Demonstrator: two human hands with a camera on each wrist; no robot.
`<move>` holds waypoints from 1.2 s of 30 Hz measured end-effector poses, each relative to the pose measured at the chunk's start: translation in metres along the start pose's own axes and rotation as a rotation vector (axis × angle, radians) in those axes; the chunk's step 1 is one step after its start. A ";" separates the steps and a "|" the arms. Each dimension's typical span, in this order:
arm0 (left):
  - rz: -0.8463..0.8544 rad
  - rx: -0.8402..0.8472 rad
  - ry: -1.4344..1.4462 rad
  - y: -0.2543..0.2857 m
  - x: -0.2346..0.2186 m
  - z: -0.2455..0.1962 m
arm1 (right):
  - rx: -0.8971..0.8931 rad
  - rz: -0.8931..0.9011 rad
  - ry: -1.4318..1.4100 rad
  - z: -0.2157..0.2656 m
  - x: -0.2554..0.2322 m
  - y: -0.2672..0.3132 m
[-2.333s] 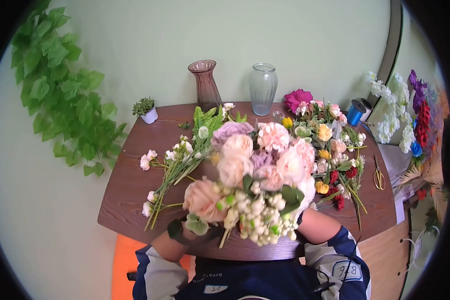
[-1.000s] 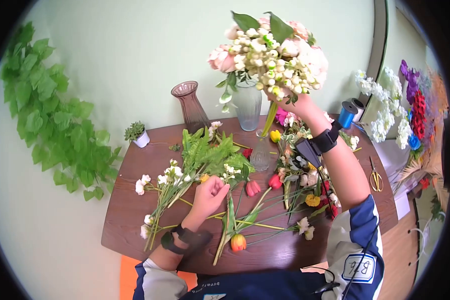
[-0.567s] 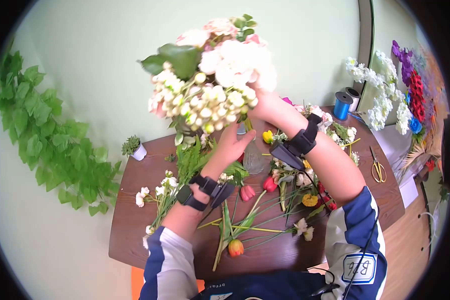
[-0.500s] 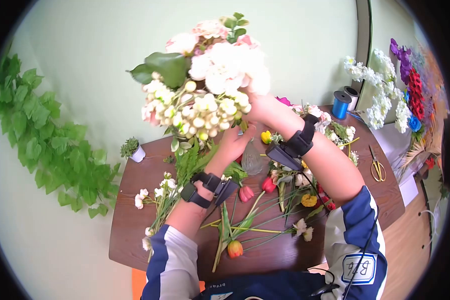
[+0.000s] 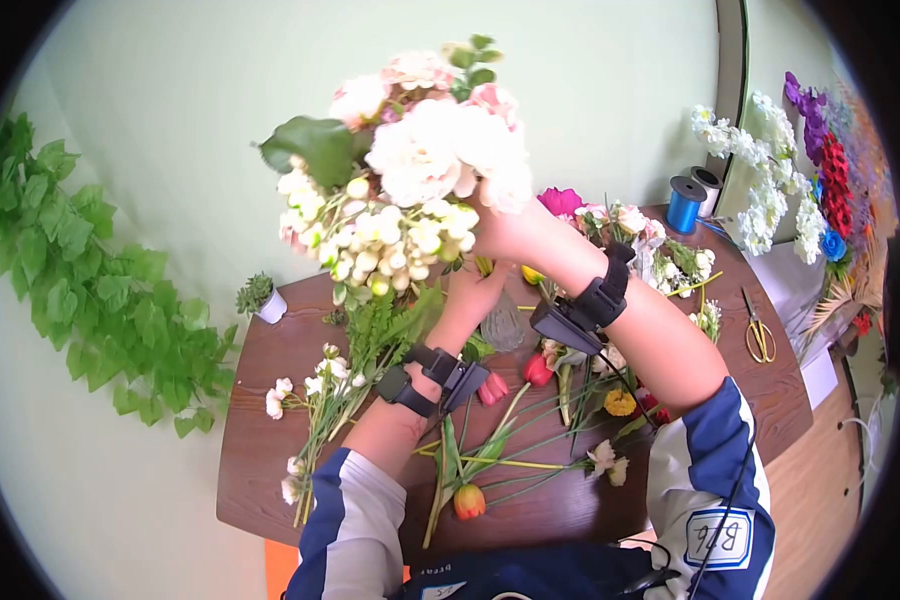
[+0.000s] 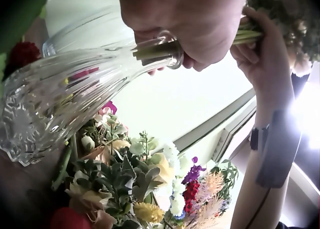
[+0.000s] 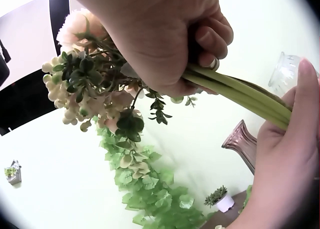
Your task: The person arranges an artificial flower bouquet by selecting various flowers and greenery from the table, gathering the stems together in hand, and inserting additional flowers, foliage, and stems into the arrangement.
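Observation:
A bouquet of pink and white blossoms with pale berries (image 5: pixel 400 170) is held up above the table. My right hand (image 5: pixel 518 238) grips its stems just under the flowers; in the right wrist view, the fingers of this hand (image 7: pixel 165 34) curl round the green stems (image 7: pixel 240 96). Lower down, my left hand (image 5: pixel 473 298) holds the same stems. In the left wrist view, the left hand (image 6: pixel 185 24) is at the mouth of a clear glass vase (image 6: pixel 65 96), with the cut stem ends (image 6: pixel 155 51) inside its rim. That vase (image 5: pixel 505 325) is partly hidden in the head view.
Tulips (image 5: pixel 469 502), white flowers (image 5: pixel 330 375) and mixed blooms lie across the brown table (image 5: pixel 270 460). Gold scissors (image 5: pixel 760 335) and a blue ribbon spool (image 5: pixel 684 205) are at the right, a small potted plant (image 5: pixel 270 300) at the back left. A purple vase (image 7: pixel 242 141) shows behind.
The bouquet has risen from the table's front, then moved left over the back. My left hand has come up from the table to the stems. Lately both hands have shifted only slightly.

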State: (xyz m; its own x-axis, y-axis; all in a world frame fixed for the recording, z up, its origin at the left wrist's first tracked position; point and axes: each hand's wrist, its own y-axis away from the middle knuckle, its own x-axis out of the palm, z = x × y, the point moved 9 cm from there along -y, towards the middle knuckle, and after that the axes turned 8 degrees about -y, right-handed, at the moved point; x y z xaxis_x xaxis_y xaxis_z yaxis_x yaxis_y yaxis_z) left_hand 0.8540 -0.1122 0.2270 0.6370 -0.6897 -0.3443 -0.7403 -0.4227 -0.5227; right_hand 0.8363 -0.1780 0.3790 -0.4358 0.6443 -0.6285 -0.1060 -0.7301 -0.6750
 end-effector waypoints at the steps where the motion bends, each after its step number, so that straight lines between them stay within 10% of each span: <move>1: 0.040 -0.092 0.148 0.002 0.005 0.004 | -0.048 -0.039 -0.017 0.004 -0.005 0.002; 4: 0.174 -0.216 0.232 0.005 0.017 0.019 | 0.440 0.060 -0.102 -0.032 -0.007 0.026; 8: 0.226 -0.132 0.370 0.011 0.020 0.009 | 0.537 0.098 0.020 -0.056 0.000 0.045; 14: 0.159 -0.111 0.285 0.016 0.010 0.010 | 0.583 0.140 -0.218 -0.072 0.025 0.065; 16: 0.104 -0.129 0.080 0.020 0.002 0.014 | 0.191 -0.092 -0.067 -0.052 0.016 0.058; 21: 0.157 0.008 0.245 0.019 0.008 0.025 | 0.322 -0.161 -0.407 -0.133 0.044 0.090; 24: 0.371 -0.204 0.043 0.027 0.013 0.026 | 0.156 0.014 -0.082 -0.103 0.044 0.090; 28: 0.299 -0.105 0.440 0.030 0.021 0.024 | 0.580 0.127 -0.439 -0.165 0.086 0.104; 32: 0.130 -0.035 0.055 0.032 0.001 0.014 | 0.173 0.101 -0.278 -0.106 0.066 0.097; 36: 0.283 -0.235 0.195 0.037 0.016 0.043 | 0.303 0.080 -0.329 -0.117 0.077 0.098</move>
State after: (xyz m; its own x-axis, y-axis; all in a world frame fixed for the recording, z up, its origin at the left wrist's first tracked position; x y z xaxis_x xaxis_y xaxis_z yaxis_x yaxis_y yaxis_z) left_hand 0.8463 -0.1138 0.1682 0.3658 -0.8866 -0.2831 -0.9235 -0.3081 -0.2285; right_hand 0.8973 -0.1732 0.2195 -0.7086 0.5127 -0.4849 -0.2962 -0.8398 -0.4551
